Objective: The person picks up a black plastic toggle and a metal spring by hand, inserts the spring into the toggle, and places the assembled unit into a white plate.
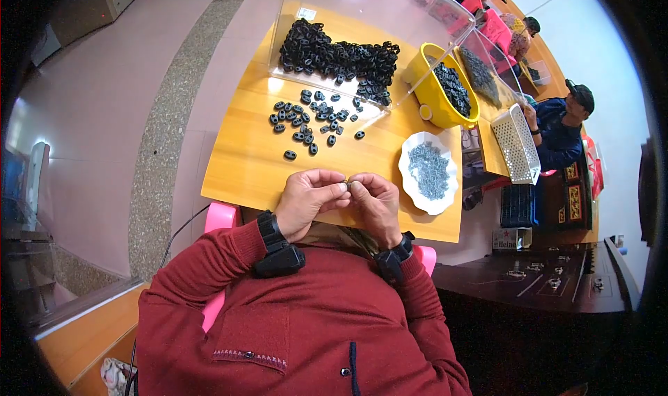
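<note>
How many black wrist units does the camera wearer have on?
2: one black wrist unit strapped just behind the left hand, and a second unit just behind the right hand. Neither is hidden.

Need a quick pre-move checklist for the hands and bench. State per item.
1. Both hands visible: ok; left hand and right hand meet at the fingertips.
2. Small piece seated properly: cannot tell; fingers cover most of it.
3. Loose black pieces on the table: ok, ahead of the hands.
4. White dish stocked: ok, small grey parts inside.
5. Yellow tub upright: ok.
</note>
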A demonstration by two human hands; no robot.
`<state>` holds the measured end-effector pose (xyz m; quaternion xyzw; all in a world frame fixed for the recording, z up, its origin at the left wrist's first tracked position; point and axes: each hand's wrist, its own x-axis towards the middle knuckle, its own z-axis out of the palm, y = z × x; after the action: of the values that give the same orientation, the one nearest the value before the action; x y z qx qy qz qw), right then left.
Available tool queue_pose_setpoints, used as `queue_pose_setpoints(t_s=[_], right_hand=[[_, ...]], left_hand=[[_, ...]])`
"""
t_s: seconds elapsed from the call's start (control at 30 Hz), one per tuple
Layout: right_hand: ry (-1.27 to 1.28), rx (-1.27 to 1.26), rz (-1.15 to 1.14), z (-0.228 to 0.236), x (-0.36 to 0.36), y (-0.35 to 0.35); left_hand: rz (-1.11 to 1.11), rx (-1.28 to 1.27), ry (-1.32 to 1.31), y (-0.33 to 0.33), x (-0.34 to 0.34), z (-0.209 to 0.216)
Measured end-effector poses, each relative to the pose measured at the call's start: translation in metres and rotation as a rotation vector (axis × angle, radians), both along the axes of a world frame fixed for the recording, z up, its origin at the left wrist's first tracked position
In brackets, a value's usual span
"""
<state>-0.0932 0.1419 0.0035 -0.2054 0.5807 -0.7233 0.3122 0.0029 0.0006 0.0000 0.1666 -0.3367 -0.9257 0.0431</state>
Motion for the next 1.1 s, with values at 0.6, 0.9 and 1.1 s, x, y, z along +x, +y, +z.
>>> queue_pose_setpoints(t_s=[0.6, 0.9, 1.1], right_hand=[[0.172, 0.104, 0.075, 0.004, -0.005, 0.0], [-0.064, 0.091, 0.042, 0.004, -0.006, 0.003], [-0.13, 0.052, 0.051, 0.006, -0.005, 0.003]], left_hand=[[0.012, -0.122, -0.013, 0.001, -0.001, -0.003], [0.011, -0.087, -0.004, 0.0, -0.003, -0.001], [0.016, -0.077, 0.002, 0.001, -0.003, -0.001]])
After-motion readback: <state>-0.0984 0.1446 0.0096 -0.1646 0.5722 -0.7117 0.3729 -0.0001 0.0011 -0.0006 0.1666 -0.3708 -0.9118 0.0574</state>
